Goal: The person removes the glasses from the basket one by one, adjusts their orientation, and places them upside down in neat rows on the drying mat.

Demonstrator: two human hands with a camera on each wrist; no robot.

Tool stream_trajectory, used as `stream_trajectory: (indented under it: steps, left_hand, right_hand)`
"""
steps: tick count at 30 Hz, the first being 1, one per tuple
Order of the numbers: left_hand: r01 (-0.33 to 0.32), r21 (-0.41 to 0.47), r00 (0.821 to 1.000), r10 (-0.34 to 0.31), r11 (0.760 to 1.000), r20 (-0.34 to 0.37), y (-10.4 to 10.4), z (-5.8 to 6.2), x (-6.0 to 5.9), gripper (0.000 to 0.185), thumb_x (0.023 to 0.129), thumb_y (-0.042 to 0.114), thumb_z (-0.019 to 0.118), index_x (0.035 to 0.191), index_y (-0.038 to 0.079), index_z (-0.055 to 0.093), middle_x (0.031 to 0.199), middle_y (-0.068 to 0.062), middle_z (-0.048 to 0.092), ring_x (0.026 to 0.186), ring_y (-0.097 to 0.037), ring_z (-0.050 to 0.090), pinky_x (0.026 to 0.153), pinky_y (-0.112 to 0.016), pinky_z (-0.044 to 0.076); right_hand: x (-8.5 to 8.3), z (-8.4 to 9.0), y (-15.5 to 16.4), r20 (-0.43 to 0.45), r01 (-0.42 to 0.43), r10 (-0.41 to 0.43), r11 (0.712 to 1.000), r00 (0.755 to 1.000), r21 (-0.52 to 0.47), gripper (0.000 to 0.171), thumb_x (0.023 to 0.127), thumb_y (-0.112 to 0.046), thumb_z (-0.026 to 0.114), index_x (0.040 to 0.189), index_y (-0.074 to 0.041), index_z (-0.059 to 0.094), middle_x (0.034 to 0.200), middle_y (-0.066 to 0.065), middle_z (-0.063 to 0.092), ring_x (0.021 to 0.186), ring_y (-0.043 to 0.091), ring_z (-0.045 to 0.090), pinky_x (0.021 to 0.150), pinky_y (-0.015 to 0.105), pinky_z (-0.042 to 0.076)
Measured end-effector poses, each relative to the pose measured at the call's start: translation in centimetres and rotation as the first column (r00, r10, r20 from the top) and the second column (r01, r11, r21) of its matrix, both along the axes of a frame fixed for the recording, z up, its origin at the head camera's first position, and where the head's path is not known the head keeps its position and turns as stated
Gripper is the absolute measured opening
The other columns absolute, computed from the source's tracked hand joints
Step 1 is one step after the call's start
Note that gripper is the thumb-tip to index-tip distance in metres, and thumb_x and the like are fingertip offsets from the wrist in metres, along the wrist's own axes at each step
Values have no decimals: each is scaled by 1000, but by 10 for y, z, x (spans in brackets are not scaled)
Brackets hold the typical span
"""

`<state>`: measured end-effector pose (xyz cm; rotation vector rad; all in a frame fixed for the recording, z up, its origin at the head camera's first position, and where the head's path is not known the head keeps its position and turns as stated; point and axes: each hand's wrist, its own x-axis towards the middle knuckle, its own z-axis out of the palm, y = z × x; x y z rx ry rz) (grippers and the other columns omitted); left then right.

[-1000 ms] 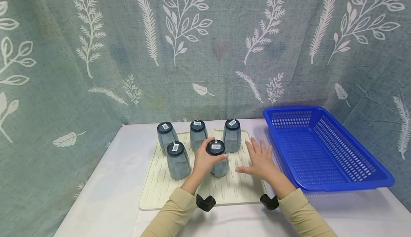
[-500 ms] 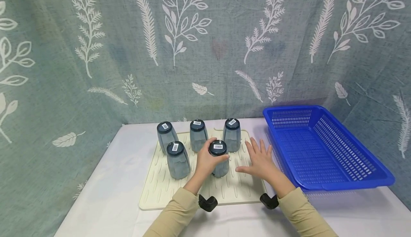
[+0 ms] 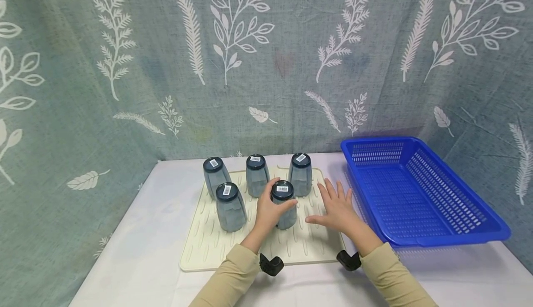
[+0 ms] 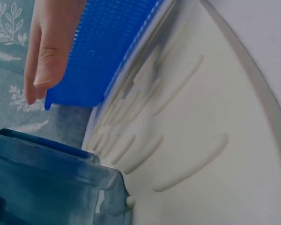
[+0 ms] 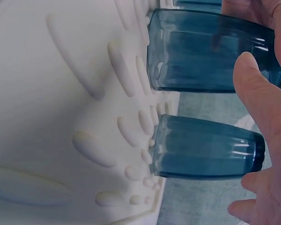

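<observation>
My left hand [image 3: 268, 209] grips an upside-down blue-tinted drinking glass [image 3: 285, 219] near its top, thumb on the near side and fingers round the far left. That glass [image 5: 201, 54] has its rim down at the ribbed cream drying mat [image 3: 258, 256]. My right hand [image 3: 339, 209] hovers over the mat's right part, fingers spread, holding nothing. The right thumb [image 5: 253, 79] shows in front of the held glass in the right wrist view. In the left wrist view the held glass [image 4: 51, 183] fills the lower left, with my right hand [image 4: 54, 42] above it.
Several similar glasses stand inverted on the mat: one front left [image 3: 231, 212], one back left [image 3: 215, 177], one back middle [image 3: 256, 177], one back right [image 3: 300, 177]. A blue plastic basket [image 3: 362, 191] stands at the right. A patterned cloth [image 3: 258, 66] hangs behind.
My left hand and the glass in it have shifted slightly to the right, mostly in the earlier half second. The right hand and the other glasses have stayed in place.
</observation>
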<state>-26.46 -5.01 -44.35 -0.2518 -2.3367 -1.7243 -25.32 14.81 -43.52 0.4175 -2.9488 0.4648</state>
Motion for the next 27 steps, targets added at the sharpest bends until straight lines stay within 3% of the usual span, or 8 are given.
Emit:
stream_trajectory:
  steps: [13, 17, 23, 27]
  left_hand:
    - [8, 44, 999, -6, 999, -34, 2, -8, -2, 75, 71, 24, 79, 135, 17, 42, 133, -13, 48, 121, -31, 45, 101, -52, 32]
    - [17, 53, 1000, -16, 998, -18, 2, 0, 3, 75, 72, 20, 78, 136, 14, 41, 133, -14, 47, 122, -32, 44, 103, -53, 30]
    - [49, 34, 998, -48, 998, -32, -1, 0, 1, 85, 72, 23, 79, 141, 12, 30, 141, -11, 39, 129, -28, 36, 107, -48, 28]
    - [52, -37, 998, -53, 998, -16, -6, 8, 3, 90, 73, 30, 78, 144, 15, 24, 147, -11, 29, 135, -29, 27, 107, -49, 26]
  right_hand:
    - [1, 2, 0, 11, 4, -4, 1000, 1000, 3, 103, 67, -60, 69, 141, 0, 29, 147, 25, 20, 132, 53, 8, 99, 72, 7]
    - [1, 2, 1, 10, 0, 0, 1000, 1000, -6, 103, 67, -60, 69, 141, 0, 28, 147, 25, 20, 132, 53, 9, 99, 72, 6]
    - [1, 3, 1, 3, -3, 4, 1000, 1000, -10, 103, 68, -59, 69, 141, 1, 29, 147, 25, 19, 132, 53, 9, 99, 72, 4]
    - [1, 5, 1, 13, 0, 0, 1000, 1000, -22, 103, 68, -59, 70, 142, 1, 28, 148, 24, 17, 132, 53, 7, 100, 71, 2]
